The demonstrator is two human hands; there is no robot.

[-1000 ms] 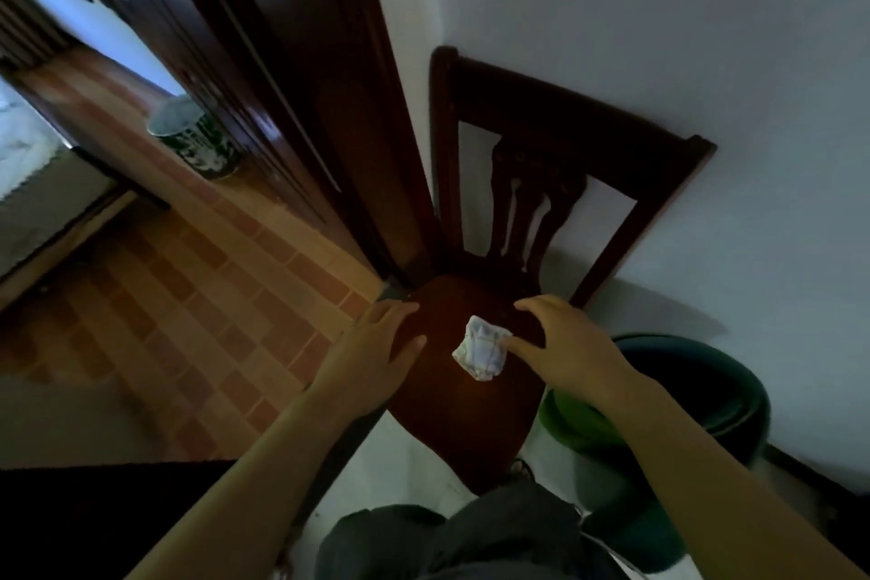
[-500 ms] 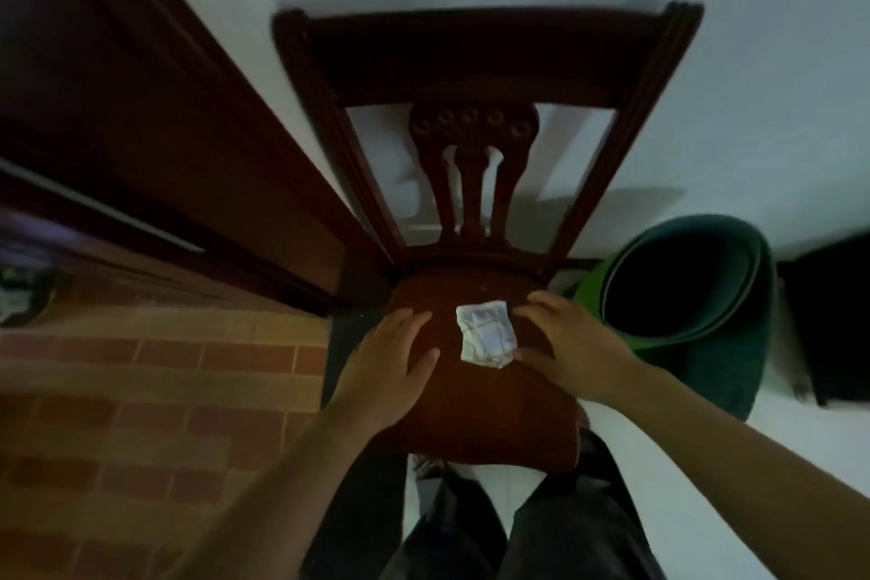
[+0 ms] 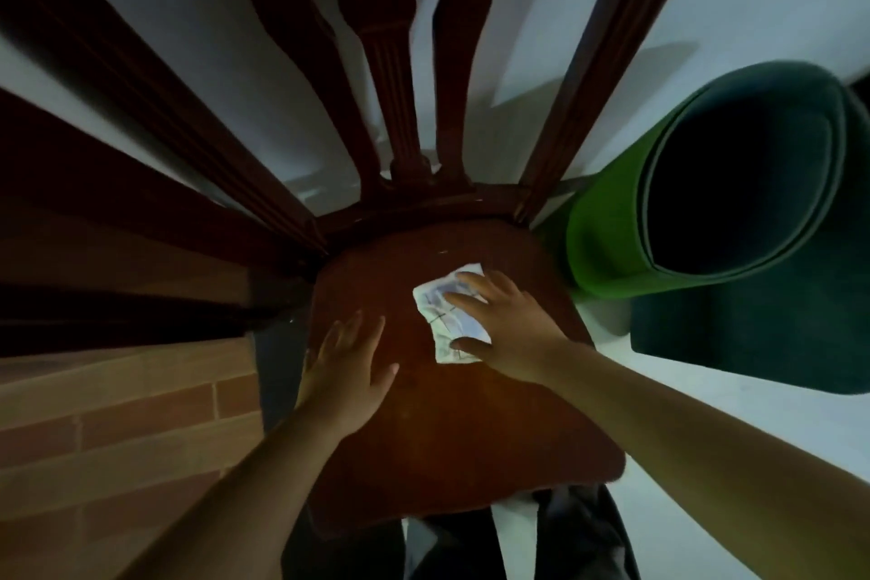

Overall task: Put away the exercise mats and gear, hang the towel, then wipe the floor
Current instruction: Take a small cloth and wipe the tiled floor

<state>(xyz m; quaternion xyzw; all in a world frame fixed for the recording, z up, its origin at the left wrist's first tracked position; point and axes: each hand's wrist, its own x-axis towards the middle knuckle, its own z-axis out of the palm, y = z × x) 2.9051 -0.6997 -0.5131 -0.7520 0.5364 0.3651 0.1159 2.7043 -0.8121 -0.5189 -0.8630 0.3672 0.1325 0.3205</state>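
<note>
**Two hands on the chair seat, one on the cloth**

Both hands lie flat and well apart on the seat [image 3: 452,414] of a dark wooden chair. The left hand [image 3: 348,372] rests open, fingers spread, gripping nothing. The right hand [image 3: 508,330] is pressed palm-down on a small white cloth [image 3: 445,313], fingers splayed over it rather than curled round it. The cloth lies crumpled on the back half of the seat, right of centre. A rolled green mat [image 3: 612,245] stands on end just beside the chair's right edge, against the wall.

Procedure, as judged from this position:
1. Gather the cloth by drawing thumb and fingers together, so that it bunches into the palm rather than sliding across the polished wood.
2. Use the left hand to steady the seat while the right closes.
3. Lift straight up, clear of the back slats.

Limits of view:
- The light is dim; the faint marks on the cloth cannot be read.
- Whether this cloth is the towel or a floor rag cannot be told.
- The right hand covers much of the cloth.
- The chair's top rail and legs are cut off.
- The mat's inside is black.
</note>
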